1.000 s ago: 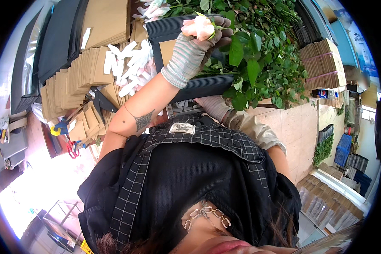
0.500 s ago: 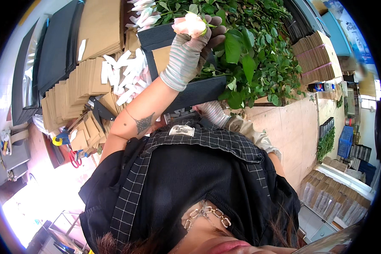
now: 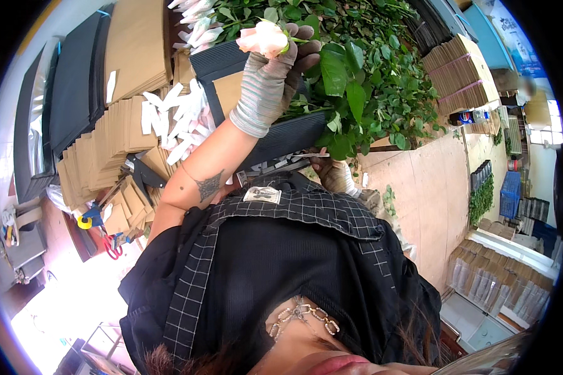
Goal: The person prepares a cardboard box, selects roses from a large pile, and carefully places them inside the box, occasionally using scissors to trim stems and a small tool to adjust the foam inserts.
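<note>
A pale pink rose (image 3: 263, 39) is held up at the top by my left hand (image 3: 275, 78), in a striped glove with dark fingers curled round the stem just under the bloom. The rose's large green leaves (image 3: 341, 72) spread to the right of that hand. Below is a black corrugated box (image 3: 288, 139), partly covered by my left arm. Close to my apron, my right hand (image 3: 334, 175), also gloved, is closed at the box's near side. A thin flat greyish piece (image 3: 308, 155) shows at its fingertips; I cannot tell what it is.
A thick heap of leafy green stems (image 3: 394, 81) fills the far right of the table. White sleeves (image 3: 187, 115) and brown cardboard stacks (image 3: 100, 147) lie left. Red-handled scissors (image 3: 112, 247) and yellow tape (image 3: 84, 222) sit near the table's left edge. Tied cardboard (image 3: 460, 75) stands right.
My right hand has shifted right from under the box, and the thin flat piece now shows at its fingers. My left hand still holds the rose, slightly further left in view.
</note>
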### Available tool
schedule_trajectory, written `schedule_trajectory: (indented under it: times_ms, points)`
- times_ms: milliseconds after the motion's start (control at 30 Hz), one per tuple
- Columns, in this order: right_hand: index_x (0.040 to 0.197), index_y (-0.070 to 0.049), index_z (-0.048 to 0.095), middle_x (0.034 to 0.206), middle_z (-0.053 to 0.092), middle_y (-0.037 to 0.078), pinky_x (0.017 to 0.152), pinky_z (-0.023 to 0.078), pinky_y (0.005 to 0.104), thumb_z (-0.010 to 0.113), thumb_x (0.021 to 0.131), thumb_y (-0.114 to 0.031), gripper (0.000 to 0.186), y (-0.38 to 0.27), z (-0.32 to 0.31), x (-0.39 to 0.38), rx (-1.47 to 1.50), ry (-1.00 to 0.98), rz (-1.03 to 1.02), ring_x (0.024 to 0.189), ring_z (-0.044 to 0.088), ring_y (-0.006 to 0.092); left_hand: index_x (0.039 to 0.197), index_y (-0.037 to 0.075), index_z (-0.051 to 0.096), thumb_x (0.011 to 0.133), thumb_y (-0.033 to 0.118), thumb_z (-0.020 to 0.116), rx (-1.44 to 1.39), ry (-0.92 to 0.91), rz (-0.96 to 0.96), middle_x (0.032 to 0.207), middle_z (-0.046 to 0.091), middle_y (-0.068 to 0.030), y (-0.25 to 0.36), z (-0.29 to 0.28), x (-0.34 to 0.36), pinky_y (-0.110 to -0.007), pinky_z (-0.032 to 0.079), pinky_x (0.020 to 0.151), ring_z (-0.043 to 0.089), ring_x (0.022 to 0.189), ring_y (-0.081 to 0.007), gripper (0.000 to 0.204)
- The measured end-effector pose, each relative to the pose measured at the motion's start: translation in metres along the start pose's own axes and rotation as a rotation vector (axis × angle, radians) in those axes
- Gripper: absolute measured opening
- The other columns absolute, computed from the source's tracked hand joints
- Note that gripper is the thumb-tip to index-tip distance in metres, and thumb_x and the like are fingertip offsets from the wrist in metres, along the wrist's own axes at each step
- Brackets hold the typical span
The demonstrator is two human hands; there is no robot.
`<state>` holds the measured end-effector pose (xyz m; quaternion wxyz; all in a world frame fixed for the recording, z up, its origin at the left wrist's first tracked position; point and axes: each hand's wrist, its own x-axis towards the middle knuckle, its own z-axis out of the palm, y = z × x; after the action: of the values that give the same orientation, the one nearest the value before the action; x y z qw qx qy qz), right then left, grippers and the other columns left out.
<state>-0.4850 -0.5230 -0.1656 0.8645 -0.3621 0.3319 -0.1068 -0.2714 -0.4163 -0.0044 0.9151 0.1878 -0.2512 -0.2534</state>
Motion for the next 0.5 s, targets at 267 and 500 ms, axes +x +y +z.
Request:
schedule_trajectory:
  times_ms: [267,500]
  points:
    - [0.108,-0.001,0.058,0.084,0.064,0.005,0.050,0.041,0.0183,0.063,0.087,-0.020,0.029,-0.053,-0.047,-0.047,-0.280,-0.143,0.108,0.062,0.058,0.0068,0.113,0.004,0.053,0.086,0.024,0.065,0.268,-0.008,-0.023,0.105,0.060,-0.0085,0.009,0.024,-0.004,-0.029,0.051,0.071,0.061,0.085,-0.0153,0.036]
    - [0.098,0.002,0.062,0.085,0.065,0.006,0.063,0.049,0.0246,0.067,0.085,-0.022,0.028,-0.069,-0.012,-0.061,-0.444,-0.165,0.061,0.071,0.060,0.0111,0.096,0.002,0.066,0.081,0.014,0.070,0.532,-0.105,0.066,0.082,0.066,-0.0038,0.009,0.061,0.006,-0.023,0.047,0.064,0.059,0.069,-0.0093,0.019]
